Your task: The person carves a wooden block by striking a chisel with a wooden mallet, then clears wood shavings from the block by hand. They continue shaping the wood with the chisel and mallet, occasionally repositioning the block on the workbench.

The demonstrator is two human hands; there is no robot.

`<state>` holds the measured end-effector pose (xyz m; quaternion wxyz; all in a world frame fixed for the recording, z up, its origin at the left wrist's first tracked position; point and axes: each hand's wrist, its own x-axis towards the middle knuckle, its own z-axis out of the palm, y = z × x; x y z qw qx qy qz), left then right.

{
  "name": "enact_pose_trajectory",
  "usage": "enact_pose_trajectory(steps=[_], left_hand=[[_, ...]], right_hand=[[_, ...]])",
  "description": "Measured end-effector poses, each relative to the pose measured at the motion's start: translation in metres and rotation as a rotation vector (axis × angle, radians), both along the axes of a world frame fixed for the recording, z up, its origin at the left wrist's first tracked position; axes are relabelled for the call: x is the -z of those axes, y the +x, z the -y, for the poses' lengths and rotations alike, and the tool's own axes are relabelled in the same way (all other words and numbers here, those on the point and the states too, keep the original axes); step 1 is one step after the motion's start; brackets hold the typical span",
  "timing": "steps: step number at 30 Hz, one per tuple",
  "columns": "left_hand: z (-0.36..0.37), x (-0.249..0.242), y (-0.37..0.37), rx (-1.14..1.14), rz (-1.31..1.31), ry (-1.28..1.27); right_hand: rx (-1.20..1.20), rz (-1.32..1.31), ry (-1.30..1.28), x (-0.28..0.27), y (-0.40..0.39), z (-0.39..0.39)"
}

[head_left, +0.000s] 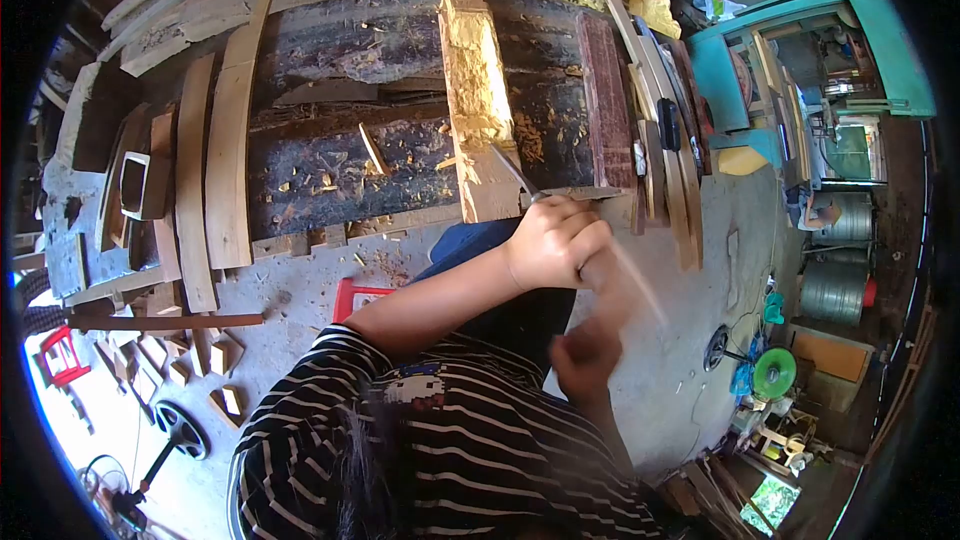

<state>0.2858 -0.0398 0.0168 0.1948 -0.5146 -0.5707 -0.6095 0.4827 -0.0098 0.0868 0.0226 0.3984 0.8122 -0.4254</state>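
Observation:
My left hand (560,237) is closed round a chisel (518,174), its handle hidden in the fist. The chisel slants down to the left, its tip at the near part of a thick wooden beam (475,70). A long stretch of the beam's upper face is roughly cut and lit bright. My right hand (585,358), smeared by motion, is closed below and right of the left hand. A blurred brown wooden piece (618,290) rises from it towards the left fist; its exact shape cannot be made out.
The dark workbench (330,155) carries wood chips and a loose sliver (373,150). Boards (235,130) lie at left, a reddish beam (605,100) and strips at right. A red stool (360,295) stands below the bench. Offcuts lie on the floor at left; a green fan (774,372) stands at right.

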Motion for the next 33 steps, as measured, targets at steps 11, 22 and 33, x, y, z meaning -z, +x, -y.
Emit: enact_pose_trajectory(steps=[11,22,33], left_hand=[[-0.002,-0.003,0.001,0.008,-0.009,0.034],[0.010,0.002,-0.002,0.087,-0.125,-0.019],[0.017,-0.027,-0.012,0.118,0.086,-0.064]], right_hand=[[-0.332,-0.415,0.541,0.032,0.008,0.001],[0.194,-0.298,0.085,0.042,0.031,0.017],[-0.029,-0.693,0.111,-0.015,0.023,0.001]])
